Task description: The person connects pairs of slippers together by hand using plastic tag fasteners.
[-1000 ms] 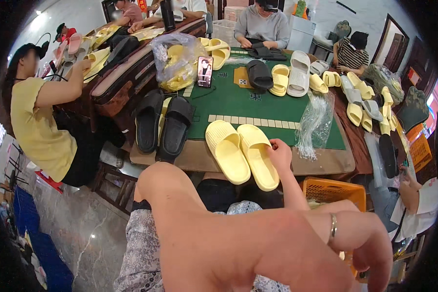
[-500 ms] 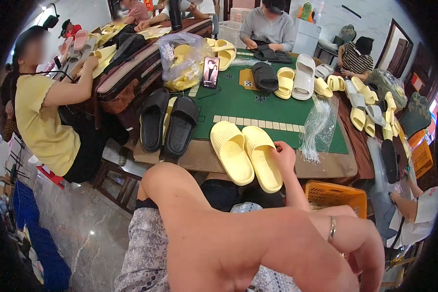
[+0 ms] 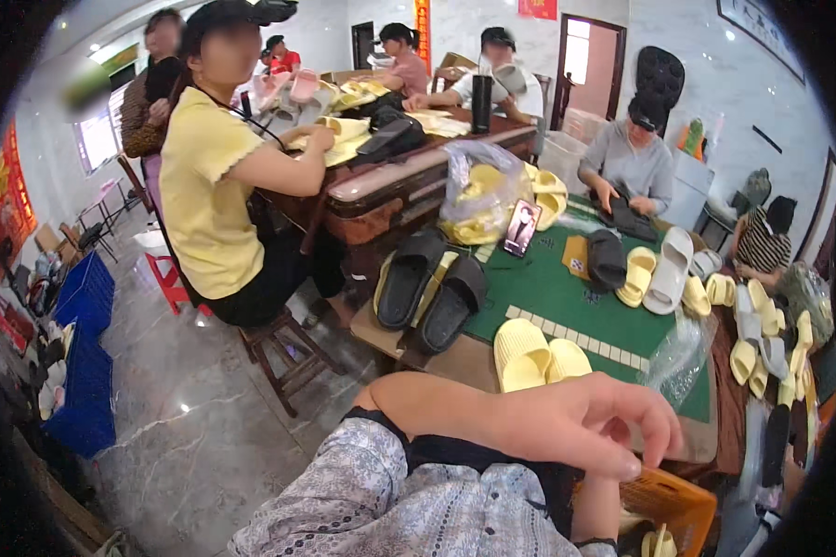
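Note:
My left hand [image 3: 613, 418] reaches across from the left, over the rim of an orange plastic crate [image 3: 678, 497]. Its fingers are bent and apart, and I see nothing between them. My right forearm [image 3: 599, 506] rises from the lower edge beneath it; the right hand is mostly hidden behind the left one, its fingers unclear. Just beyond my left hand, a pair of yellow slide slippers [image 3: 522, 355] lies on the near table edge, partly covered by that hand. Inside the crate, more yellow slippers [image 3: 659, 540] show.
Black slippers [image 3: 450, 302] stand on the table's left corner, near a phone [image 3: 520, 228] and a bag of yellow slippers [image 3: 481, 186]. More slippers line the right side. A person in yellow [image 3: 209, 195] sits on a wooden stool [image 3: 293, 357]. Blue crates [image 3: 79, 395] stand far left.
The view has swung left and up. My right hand has let go of the yellow slippers and drawn back toward the crate. My left arm has moved lower and away from the camera.

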{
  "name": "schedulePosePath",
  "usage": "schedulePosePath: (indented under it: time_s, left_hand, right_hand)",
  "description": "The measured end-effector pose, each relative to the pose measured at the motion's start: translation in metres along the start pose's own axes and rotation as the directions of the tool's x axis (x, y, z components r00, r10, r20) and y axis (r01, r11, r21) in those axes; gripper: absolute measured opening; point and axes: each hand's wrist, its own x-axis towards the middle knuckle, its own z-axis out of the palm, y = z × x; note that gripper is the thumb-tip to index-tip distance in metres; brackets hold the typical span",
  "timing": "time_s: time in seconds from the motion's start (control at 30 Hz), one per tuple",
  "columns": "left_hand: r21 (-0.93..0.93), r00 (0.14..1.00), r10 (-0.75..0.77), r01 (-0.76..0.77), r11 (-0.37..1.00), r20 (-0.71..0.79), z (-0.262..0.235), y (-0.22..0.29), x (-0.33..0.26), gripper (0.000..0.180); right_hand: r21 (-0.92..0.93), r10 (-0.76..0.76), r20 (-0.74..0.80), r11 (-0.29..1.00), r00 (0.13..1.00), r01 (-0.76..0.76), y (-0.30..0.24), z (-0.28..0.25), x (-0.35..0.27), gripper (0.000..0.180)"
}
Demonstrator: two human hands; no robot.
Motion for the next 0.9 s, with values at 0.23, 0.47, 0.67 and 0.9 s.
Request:
schedulePosePath:
  time_s: [0.23,0.47,0.67,0.9]
  left_hand:
    - [0.563,0.894,0.105,0.179,0.807,-0.435,-0.066,-0.055,0.009,0.034]
    - [0.597,0.597,0.279,0.797,-0.095,-0.752,-0.196,-0.178,-0.018,0.084]
    - [0.508,0.492,0.162,0.859,0.071,-0.855,-0.192,-0.213,-0.053,0.064]
    - [0.537,0.536,0.027,0.843,0.03,-0.844,-0.19,-0.217,-0.027,0.065]
  right_hand:
    - [-0.364,-0.17,-0.05,0.921,0.984,0.141,-0.032,-0.014,-0.009,0.03]
    - [-0.178,-0.234,-0.102,0.96,0.967,0.214,-0.046,-0.015,0.006,0.031]
    - [-0.137,-0.291,-0.065,0.95,0.955,0.28,-0.069,0.006,-0.02,0.035]
    - [0.003,-0.215,-0.029,0.977,0.976,0.215,-0.002,-0.096,0.0,0.031]
